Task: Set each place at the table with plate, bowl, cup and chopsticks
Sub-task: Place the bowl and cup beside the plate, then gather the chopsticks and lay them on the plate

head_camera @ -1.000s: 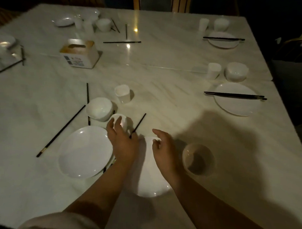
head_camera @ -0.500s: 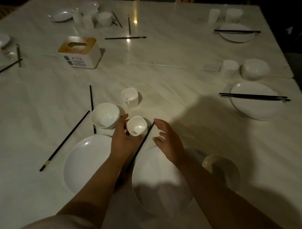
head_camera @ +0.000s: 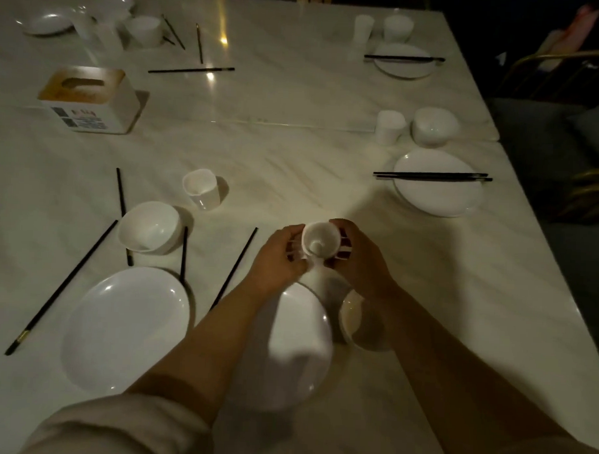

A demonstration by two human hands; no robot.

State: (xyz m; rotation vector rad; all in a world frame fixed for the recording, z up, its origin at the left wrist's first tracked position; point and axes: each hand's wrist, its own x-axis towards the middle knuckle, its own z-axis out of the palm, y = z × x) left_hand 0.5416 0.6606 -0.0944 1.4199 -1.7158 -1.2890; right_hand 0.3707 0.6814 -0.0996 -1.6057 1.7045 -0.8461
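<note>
Moved rightward since half a second ago: small white cup (head_camera: 319, 242), earlier pinched by left hand (head_camera: 278, 260) alone beside the near bowl, now lifted above the far rim of the near plate (head_camera: 297, 355) and clasped between both hands. Left hand curled round the cup's left side; right hand (head_camera: 356, 259), earlier loose and empty, now curled round its right side, fingertips on the wall. Cup mouth turned toward the camera, tilted.

Below the wrists: near plate on the marble table (head_camera: 294, 141), partly shadowed by the arms. Just right of it, a bowl (head_camera: 352, 318), half hidden under the right forearm. Left of the arms: single black chopstick (head_camera: 234, 268) lying diagonally, another (head_camera: 183, 253) touching the rim of a second plate (head_camera: 128, 326). Beyond that plate, a second bowl (head_camera: 148, 230); farther still, a second cup (head_camera: 201, 188) standing upright. Long chopstick (head_camera: 60, 288) slanting at far left.

Along the right edge: finished setting with plate (head_camera: 438, 191), paired chopsticks (head_camera: 430, 176) across it, cup (head_camera: 389, 127) and bowl (head_camera: 434, 126) behind. Tissue box (head_camera: 88, 99) at upper left.
</note>
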